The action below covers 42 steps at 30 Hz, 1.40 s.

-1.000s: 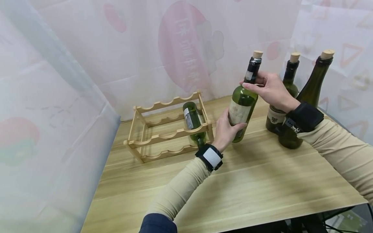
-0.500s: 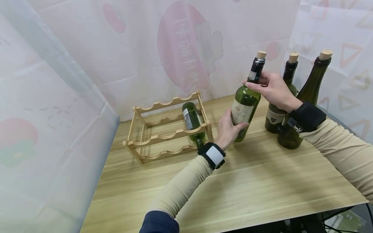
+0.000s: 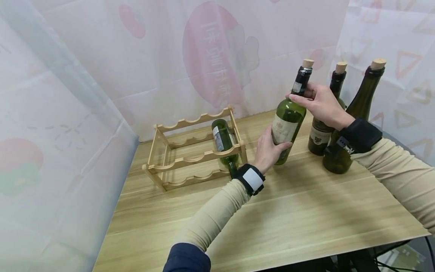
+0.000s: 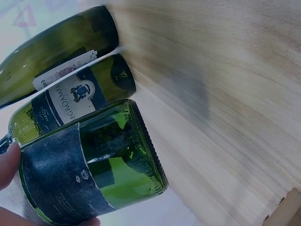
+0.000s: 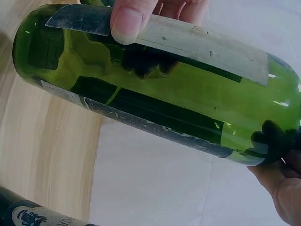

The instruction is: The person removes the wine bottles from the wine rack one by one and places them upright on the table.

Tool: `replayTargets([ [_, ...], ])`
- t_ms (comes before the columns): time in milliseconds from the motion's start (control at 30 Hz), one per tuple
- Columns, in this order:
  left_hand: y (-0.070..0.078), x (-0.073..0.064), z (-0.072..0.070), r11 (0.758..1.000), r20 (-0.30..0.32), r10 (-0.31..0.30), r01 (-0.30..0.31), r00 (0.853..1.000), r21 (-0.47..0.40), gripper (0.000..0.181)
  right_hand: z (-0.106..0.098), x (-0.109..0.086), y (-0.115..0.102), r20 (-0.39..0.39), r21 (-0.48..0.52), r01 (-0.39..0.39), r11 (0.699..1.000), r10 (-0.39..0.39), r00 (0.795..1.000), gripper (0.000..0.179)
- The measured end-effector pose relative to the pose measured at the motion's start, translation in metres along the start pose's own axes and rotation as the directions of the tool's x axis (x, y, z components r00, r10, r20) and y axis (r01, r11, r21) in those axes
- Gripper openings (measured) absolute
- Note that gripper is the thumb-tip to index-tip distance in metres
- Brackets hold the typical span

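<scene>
Both hands hold a green wine bottle (image 3: 284,128) with a cork stopper and cream label, tilted with its neck leaning right. My left hand (image 3: 266,151) grips the lower body, thumb across the front near the base. My right hand (image 3: 324,104) pinches the bottle where the shoulder meets the dark neck. In the left wrist view, the base of the held bottle (image 4: 127,155) appears raised off the table. The right wrist view shows the left thumb (image 5: 127,23) pressed along the label. A wooden wine rack (image 3: 193,161) stands left, with another green bottle (image 3: 222,139) lying in its rightmost slot, neck toward me.
Two corked bottles stand upright behind the right wrist: a shorter labelled bottle (image 3: 319,136) and a taller dark green bottle (image 3: 361,96). The wooden table (image 3: 272,226) ends at a front edge on the lower right. Printed curtains (image 3: 153,56) border the back and sides.
Both hands and the held bottle have shifted slightly to the right, and the neck leans a little more that way. The rack and its bottle stay put.
</scene>
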<state>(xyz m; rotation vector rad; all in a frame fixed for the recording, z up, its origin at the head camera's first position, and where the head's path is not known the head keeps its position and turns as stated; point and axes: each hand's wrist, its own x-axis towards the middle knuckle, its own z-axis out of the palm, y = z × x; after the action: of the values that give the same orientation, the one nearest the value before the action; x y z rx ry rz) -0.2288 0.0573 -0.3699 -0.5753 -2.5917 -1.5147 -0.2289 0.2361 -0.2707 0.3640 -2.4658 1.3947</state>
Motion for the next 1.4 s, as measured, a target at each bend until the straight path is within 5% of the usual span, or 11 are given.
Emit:
replayTargets([
  [1400, -0.005, 0.016, 0.040, 0.999, 0.019, 0.023, -0.022, 1.000, -0.042, 0.055, -0.015, -0.002, 0.019, -0.011, -0.030, -0.089, 0.996, 0.089, 0.996, 0.044],
])
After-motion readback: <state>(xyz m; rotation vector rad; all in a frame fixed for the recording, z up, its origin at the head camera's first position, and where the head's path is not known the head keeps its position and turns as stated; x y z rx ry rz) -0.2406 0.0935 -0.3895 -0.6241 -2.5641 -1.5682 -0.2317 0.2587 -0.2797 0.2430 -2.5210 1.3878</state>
